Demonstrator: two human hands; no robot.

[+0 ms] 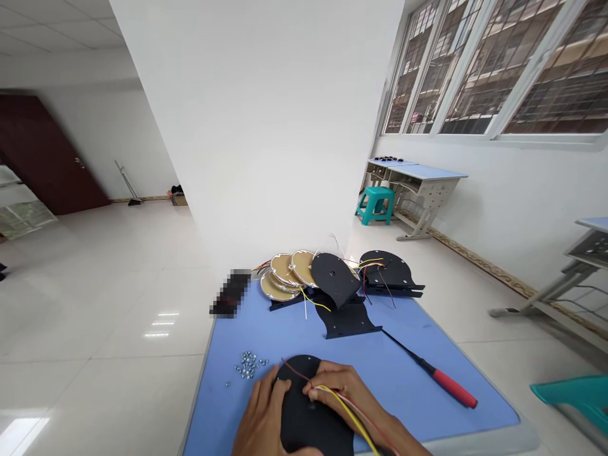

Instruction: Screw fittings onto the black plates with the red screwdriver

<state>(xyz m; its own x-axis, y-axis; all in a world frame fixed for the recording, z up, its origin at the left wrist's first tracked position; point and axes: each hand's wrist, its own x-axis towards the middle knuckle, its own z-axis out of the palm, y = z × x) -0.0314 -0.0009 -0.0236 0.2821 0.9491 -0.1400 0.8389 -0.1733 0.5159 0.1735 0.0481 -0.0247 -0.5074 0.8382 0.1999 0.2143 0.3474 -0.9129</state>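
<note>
The left hand presses against the edge of a matte black round-topped plate at the table's near edge, though whether it grips cannot be told. The right hand pinches thin yellow and red wires closed at the plate's face. Bright steel nuts lie heaped on the blue table top to the left, and a red-handled screwdriver lies to the right.
</note>
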